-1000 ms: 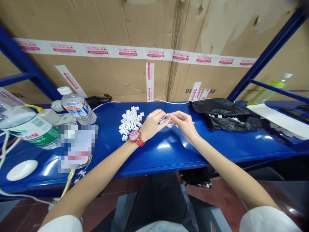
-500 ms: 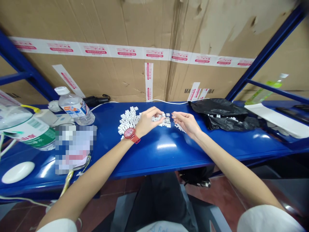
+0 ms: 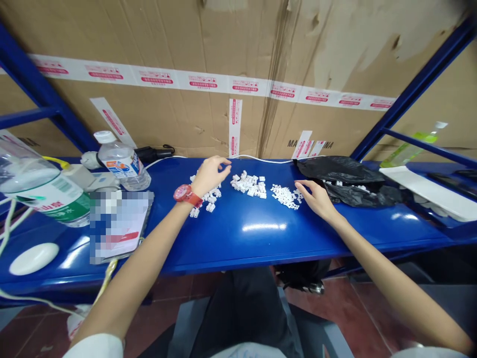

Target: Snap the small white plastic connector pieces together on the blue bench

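Note:
Over the left pile of white plastic pieces (image 3: 211, 200) hovers my left hand (image 3: 211, 174), with a red watch (image 3: 183, 193) on its wrist. Its thumb and forefinger are apart, and nothing shows between them. The hand hides much of that pile. In the middle lies a second heap of white block-like pieces (image 3: 249, 184). To its right is a heap of smaller white pieces (image 3: 285, 195). My right hand (image 3: 317, 199) is at the right edge of this heap, fingers stretched toward it. Whether its fingertips touch the pieces, I cannot tell.
A black plastic bag (image 3: 343, 171) with white pieces inside lies to the right, before a white tray (image 3: 432, 194). Bottles (image 3: 124, 161) and a packet (image 3: 126, 223) stand or lie at left. Cardboard (image 3: 167, 40) walls off the back of the blue table (image 3: 231, 238).
My left hand has moved left from the middle heap to the left pile. My right hand has drawn away to the right, uncovering the small pieces. The view has shifted slightly.

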`<state>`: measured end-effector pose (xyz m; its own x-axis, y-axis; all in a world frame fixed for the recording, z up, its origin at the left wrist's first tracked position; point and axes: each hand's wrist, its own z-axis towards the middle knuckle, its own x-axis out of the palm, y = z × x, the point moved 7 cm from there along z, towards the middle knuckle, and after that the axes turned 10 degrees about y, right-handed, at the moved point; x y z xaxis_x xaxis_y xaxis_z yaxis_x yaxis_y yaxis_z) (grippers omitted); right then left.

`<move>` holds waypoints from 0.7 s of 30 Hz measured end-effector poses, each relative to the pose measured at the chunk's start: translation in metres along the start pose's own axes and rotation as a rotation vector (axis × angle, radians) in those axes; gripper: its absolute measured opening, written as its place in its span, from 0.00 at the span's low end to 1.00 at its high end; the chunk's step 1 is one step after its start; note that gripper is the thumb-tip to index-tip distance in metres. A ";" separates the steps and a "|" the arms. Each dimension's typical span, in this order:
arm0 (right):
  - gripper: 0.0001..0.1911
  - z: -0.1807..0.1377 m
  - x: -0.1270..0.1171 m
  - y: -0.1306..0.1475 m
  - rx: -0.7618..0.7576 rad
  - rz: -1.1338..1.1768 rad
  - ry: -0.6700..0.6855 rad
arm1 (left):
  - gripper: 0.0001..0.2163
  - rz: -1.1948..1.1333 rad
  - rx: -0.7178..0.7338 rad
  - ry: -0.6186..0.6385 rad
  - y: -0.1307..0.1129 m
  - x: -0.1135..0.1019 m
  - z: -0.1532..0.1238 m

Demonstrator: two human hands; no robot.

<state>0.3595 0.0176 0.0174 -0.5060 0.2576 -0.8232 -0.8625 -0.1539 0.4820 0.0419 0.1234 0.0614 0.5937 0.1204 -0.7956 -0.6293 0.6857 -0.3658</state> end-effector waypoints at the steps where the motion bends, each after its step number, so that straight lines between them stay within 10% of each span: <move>1: 0.27 -0.006 0.001 -0.001 -0.003 0.020 0.009 | 0.08 0.029 -0.037 -0.004 0.003 -0.010 0.001; 6: 0.34 -0.032 0.014 -0.016 0.085 0.010 0.104 | 0.12 0.219 -0.229 0.090 0.008 -0.050 -0.020; 11: 0.34 -0.011 0.038 0.009 -0.055 0.019 0.204 | 0.16 0.237 -0.366 0.380 0.018 -0.041 -0.058; 16: 0.22 0.044 0.058 0.089 -0.382 -0.035 0.077 | 0.20 0.260 -0.232 0.398 0.022 -0.018 -0.061; 21: 0.21 0.102 0.126 0.185 -0.667 -0.149 0.369 | 0.14 0.271 -0.193 0.340 0.025 -0.009 -0.063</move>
<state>0.1358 0.1185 0.0331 -0.2504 0.0039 -0.9681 -0.6782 -0.7143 0.1725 -0.0112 0.0945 0.0292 0.2175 0.0130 -0.9760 -0.8399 0.5120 -0.1803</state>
